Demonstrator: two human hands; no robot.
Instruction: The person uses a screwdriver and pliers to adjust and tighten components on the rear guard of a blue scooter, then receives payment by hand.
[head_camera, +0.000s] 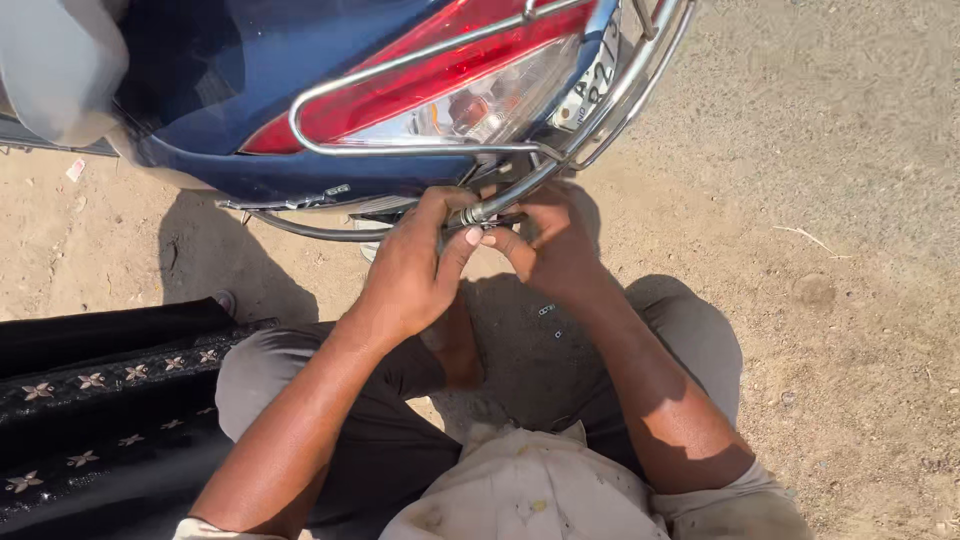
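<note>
I squat behind a blue scooter with a red and clear tail light. A chrome guard rail wraps around its rear. My left hand grips a small metal tool or socket pressed against the lower end of the rail. Just to its right, my right hand pinches the same fitting, fingers curled around it. Both hands touch each other under the rail. What sits between the fingertips is too small to make out.
Sandy ground spreads to the right and below. Two small metal bits lie on the ground between my knees. A black cloth with star patterns lies at the left. A grey cover hangs at the top left.
</note>
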